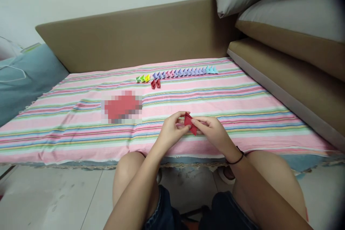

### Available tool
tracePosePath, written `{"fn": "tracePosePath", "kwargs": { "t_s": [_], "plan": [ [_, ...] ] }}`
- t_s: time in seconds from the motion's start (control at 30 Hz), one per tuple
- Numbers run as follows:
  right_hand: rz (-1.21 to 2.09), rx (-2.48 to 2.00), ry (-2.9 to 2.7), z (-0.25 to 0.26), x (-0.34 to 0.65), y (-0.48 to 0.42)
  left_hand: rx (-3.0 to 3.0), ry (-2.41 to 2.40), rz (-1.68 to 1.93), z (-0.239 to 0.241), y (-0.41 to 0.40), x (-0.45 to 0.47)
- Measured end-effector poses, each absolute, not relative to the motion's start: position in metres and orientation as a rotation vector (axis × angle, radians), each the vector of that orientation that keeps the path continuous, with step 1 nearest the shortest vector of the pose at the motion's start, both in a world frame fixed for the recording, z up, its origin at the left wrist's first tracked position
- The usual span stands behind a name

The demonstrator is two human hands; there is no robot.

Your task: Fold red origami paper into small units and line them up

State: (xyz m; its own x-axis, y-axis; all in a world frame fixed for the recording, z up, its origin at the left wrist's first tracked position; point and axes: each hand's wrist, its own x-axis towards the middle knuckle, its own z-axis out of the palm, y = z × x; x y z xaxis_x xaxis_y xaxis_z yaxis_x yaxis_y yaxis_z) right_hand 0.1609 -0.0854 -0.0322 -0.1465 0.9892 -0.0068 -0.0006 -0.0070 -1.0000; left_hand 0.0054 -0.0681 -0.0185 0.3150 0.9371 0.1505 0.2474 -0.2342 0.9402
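Note:
A small folded piece of red paper is pinched between both hands above the front part of the striped cloth. My left hand grips its left side with thumb and fingertips. From the right, my right hand holds it, the thumb pressed on the paper's face. Beyond them lie two dark red folded paper pieces. Behind these runs a long row of folded paper pieces in purple, pink and light blue. A few green and yellow folded pieces sit at the row's left.
The striped cloth covers a low couch seat with a brown backrest. A pixelated red patch lies left of my hands. Stacked cushions rise on the right, and blue-grey fabric is at the left.

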Motion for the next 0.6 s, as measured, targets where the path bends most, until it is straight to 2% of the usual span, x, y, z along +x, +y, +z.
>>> {"fn": "tracePosePath", "kwargs": {
  "t_s": [0.3,0.6],
  "plan": [
    [1.261,-1.165,-1.204,-0.035,0.151,-0.089,1.464,1.209,1.133,-0.028,-0.069,0.013],
    [1.432,-1.058,-1.128,-0.033,0.152,-0.088,1.349,1.199,1.219,-0.030,-0.069,0.014]
  ]
}}
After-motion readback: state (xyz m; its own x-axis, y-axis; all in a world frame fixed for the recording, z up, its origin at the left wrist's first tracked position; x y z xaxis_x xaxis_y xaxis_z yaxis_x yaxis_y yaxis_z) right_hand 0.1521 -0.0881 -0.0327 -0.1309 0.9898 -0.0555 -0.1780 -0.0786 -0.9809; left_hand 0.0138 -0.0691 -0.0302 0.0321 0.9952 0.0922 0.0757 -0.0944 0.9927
